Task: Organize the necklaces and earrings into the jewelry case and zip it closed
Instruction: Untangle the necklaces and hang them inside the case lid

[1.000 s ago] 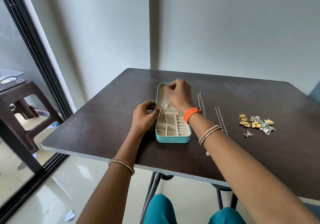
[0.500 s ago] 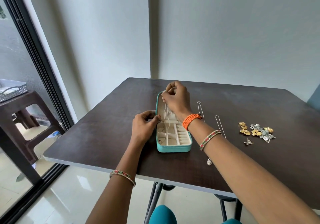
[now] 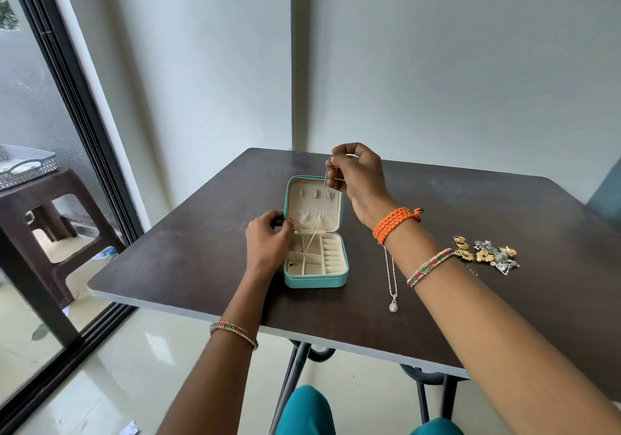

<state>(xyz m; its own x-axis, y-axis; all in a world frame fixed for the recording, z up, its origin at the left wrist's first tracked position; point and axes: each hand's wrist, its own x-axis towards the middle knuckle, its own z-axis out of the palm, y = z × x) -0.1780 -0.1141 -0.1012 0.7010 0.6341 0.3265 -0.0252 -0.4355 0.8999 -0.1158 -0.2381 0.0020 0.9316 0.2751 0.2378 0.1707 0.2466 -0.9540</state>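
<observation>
Your right hand (image 3: 358, 179) is raised above the far edge of the open teal jewelry case (image 3: 316, 233), fingers pinching the top of a thin silver chain (image 3: 318, 213). That chain drops past the lid's hooks and pocket into the near-left compartments; where it ends is hard to make out, though a small dark pendant shows in the near-left corner cell. Your left hand (image 3: 268, 243) curls against the case's left side at the hinge, fingertips pinched by a small clasp-like piece; whether you hold the chain there or only the case rim, you cannot tell. A second necklace (image 3: 392, 287) lies on the dark table (image 3: 188, 253) to the right, its upper part hidden under your right wrist. The earring pile (image 3: 487, 255) sits farther right, partly covered by your forearm.
</observation>
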